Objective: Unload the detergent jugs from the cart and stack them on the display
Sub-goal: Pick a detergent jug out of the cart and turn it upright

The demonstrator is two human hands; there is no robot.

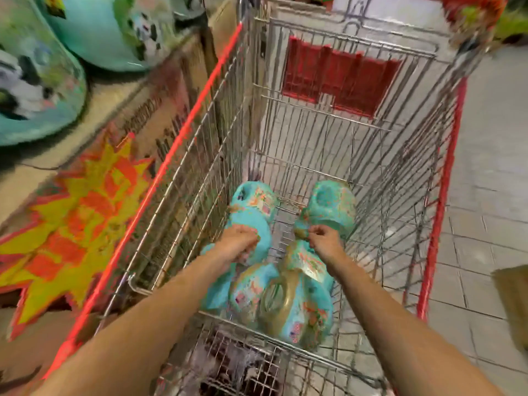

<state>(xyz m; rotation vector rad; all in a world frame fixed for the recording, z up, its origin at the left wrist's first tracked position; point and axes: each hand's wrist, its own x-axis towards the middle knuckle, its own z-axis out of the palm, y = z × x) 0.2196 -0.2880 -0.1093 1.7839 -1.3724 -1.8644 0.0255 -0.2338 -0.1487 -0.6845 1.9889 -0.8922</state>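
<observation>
We record silver wire shopping cart with red plastic trim [400, 172] filling centre, parked just beside brown cardboard-box display [114, 90] at left. Large teal jugs [37, 90] stand on display top; yellow-and-orange starburst sign [71, 224] on its front. Inside cart, on basket floor at near end, we find several teal plastic detergent jugs with gold handles [285, 304], tumbled, touching. Left hand [238, 242] curled round far-left jug [254, 204]. Right hand [325, 238] curled round gold top of far-right jug [331, 204]. Blur hides exact finger placement.
</observation>
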